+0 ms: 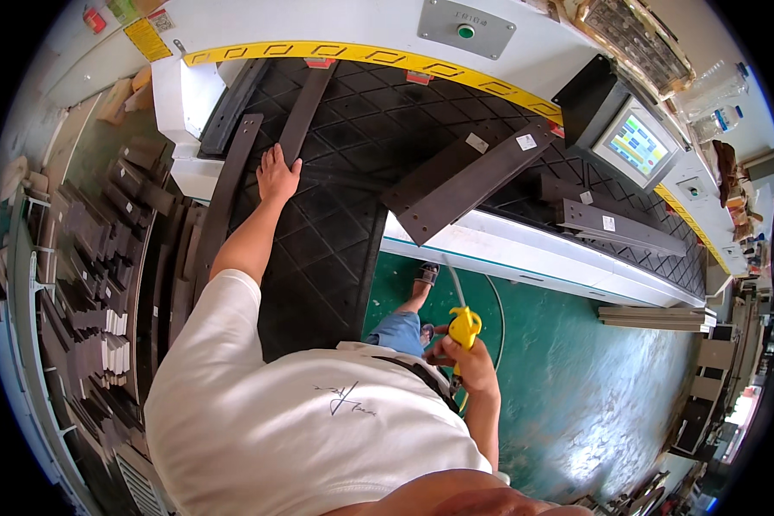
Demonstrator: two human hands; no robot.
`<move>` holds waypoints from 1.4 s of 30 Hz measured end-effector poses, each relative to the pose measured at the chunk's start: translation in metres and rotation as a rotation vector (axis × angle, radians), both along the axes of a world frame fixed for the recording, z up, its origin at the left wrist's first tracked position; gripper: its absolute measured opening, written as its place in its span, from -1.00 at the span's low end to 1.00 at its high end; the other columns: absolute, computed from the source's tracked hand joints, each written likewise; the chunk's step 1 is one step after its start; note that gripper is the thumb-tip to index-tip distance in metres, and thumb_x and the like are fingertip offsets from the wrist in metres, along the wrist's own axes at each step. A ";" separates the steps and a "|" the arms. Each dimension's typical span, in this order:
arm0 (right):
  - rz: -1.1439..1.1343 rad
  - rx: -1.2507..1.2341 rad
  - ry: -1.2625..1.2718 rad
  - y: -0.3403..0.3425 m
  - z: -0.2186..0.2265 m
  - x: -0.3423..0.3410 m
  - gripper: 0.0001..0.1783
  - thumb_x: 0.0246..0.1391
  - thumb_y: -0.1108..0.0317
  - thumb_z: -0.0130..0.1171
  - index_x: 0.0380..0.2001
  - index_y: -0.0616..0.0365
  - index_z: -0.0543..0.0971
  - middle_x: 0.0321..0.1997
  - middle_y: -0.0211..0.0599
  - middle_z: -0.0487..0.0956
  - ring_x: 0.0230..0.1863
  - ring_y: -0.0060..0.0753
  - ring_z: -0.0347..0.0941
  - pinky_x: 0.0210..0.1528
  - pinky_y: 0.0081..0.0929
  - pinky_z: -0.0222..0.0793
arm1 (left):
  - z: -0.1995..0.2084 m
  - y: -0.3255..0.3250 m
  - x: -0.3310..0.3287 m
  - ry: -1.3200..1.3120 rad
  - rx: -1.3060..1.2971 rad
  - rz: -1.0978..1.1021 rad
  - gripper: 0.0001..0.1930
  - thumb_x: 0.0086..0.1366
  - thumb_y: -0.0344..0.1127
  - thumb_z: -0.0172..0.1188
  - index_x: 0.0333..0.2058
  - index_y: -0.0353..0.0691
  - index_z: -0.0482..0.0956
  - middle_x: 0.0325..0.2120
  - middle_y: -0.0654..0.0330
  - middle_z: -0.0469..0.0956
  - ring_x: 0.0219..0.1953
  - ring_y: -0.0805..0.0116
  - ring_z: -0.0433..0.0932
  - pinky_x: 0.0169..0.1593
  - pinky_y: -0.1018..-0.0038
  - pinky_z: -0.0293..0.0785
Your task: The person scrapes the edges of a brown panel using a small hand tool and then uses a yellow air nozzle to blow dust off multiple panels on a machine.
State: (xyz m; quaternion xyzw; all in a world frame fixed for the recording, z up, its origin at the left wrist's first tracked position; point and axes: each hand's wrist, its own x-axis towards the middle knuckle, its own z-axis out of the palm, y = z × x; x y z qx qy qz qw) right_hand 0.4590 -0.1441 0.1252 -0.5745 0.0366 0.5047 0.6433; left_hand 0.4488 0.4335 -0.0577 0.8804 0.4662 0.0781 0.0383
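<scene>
My left hand (278, 175) lies with its fingers stretched out at the near end of a narrow dark brown board (308, 110). That board runs away from me across the black, diamond-grooved machine bed (318, 232), its far end under the yellow-striped beam. Left of the hand, a longer dark board (232, 185) with small holes at its end lies along the bed's edge. Low in front of my body, my right hand (477, 368) is closed around a yellow air blow gun (464, 327), its pale nozzle pointing forward. A hose hangs beneath it.
Two dark drilled boards (473, 185) lie crossed on the bed, overhanging its front edge. More boards (619, 225) rest further right. A control screen (636, 142) juts out at the right. Racks of dark panels (90, 275) stand left. Pale boards (658, 318) lie on the green floor.
</scene>
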 end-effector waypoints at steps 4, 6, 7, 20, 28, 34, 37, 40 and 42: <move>-0.308 0.313 0.301 -0.007 -0.064 0.025 -0.47 0.39 0.22 0.16 0.32 0.20 0.40 -0.01 -0.10 0.64 0.18 0.09 0.60 0.22 0.16 0.59 | -0.004 -0.003 0.005 -0.061 0.009 -0.071 -0.21 0.49 0.16 0.12 0.50 -0.15 0.18 0.40 -0.03 0.32 0.47 0.01 0.26 0.45 0.07 0.26; -0.351 0.600 0.391 0.001 -0.077 0.015 -0.35 0.31 0.11 0.22 0.36 0.13 0.38 0.09 -0.04 0.62 0.34 0.18 0.47 0.35 0.13 0.46 | -0.007 0.001 -0.012 -0.141 0.086 -0.103 -0.25 0.46 0.10 0.21 0.46 -0.15 0.25 0.31 -0.07 0.37 0.39 -0.04 0.34 0.39 0.09 0.32; -0.264 0.654 0.420 -0.003 -0.086 0.005 -0.25 0.26 0.00 0.25 0.40 0.08 0.35 0.15 -0.02 0.60 0.44 0.22 0.35 0.52 0.21 0.19 | -0.006 -0.007 -0.015 -0.143 0.073 -0.112 -0.26 0.46 0.10 0.20 0.46 -0.15 0.25 0.31 -0.08 0.37 0.38 -0.05 0.35 0.40 0.09 0.32; 0.566 -0.239 -0.557 0.128 -0.017 0.073 -0.44 0.53 -0.07 -0.02 -0.21 0.30 0.59 -0.39 -0.22 0.62 -0.30 -0.39 0.59 -0.20 -0.36 0.47 | 0.030 -0.228 -0.187 -0.164 0.021 -0.261 -0.26 0.45 -0.03 0.25 0.45 -0.29 0.24 0.38 -0.17 0.33 0.45 -0.23 0.28 0.48 -0.02 0.20; 0.420 -0.419 -0.789 0.241 -0.009 0.141 -0.32 0.53 -0.15 -0.13 0.01 0.35 0.61 -0.29 -0.07 0.68 -0.20 -0.17 0.65 -0.01 -0.18 0.50 | 0.033 -0.257 -0.207 -0.223 -0.027 -0.233 -0.26 0.39 -0.05 0.30 0.41 -0.31 0.31 0.40 -0.15 0.31 0.45 -0.22 0.26 0.49 -0.05 0.17; 0.455 -0.390 -0.723 0.242 0.005 0.133 -0.39 0.50 -0.11 -0.06 0.00 0.32 0.60 -0.26 -0.13 0.67 -0.20 -0.28 0.66 0.02 -0.23 0.53 | 0.023 -0.256 -0.204 -0.247 0.096 -0.116 -0.20 0.24 0.01 0.44 0.31 -0.34 0.38 0.35 -0.15 0.34 0.38 -0.24 0.30 0.44 -0.07 0.21; 0.398 -0.157 -0.541 0.214 -0.004 0.133 -0.49 0.45 0.02 0.04 0.10 0.30 0.55 -0.14 -0.15 0.67 -0.14 -0.29 0.66 0.05 -0.30 0.62 | 0.015 -0.247 -0.202 -0.313 0.003 -0.146 -0.21 0.18 -0.01 0.50 0.24 -0.35 0.41 0.31 -0.16 0.38 0.35 -0.23 0.34 0.40 -0.04 0.26; 0.166 0.173 -0.202 0.160 -0.008 0.121 -0.56 0.35 0.34 0.13 0.24 0.24 0.45 0.01 -0.17 0.67 0.02 -0.26 0.67 -0.03 -0.31 0.73 | 0.021 -0.240 -0.210 -0.364 -0.101 -0.141 -0.23 0.14 -0.06 0.53 0.21 -0.34 0.43 0.25 -0.18 0.44 0.27 -0.22 0.43 0.31 0.02 0.39; 0.156 0.150 -0.127 0.119 -0.015 0.117 -0.42 0.34 0.39 0.08 0.39 0.21 0.32 0.20 -0.06 0.62 0.22 -0.18 0.62 -0.09 -0.39 0.73 | 0.045 -0.246 -0.216 -0.383 -0.166 -0.089 -0.21 0.10 -0.09 0.56 0.22 -0.32 0.43 0.15 -0.20 0.53 0.18 -0.21 0.53 0.22 0.05 0.49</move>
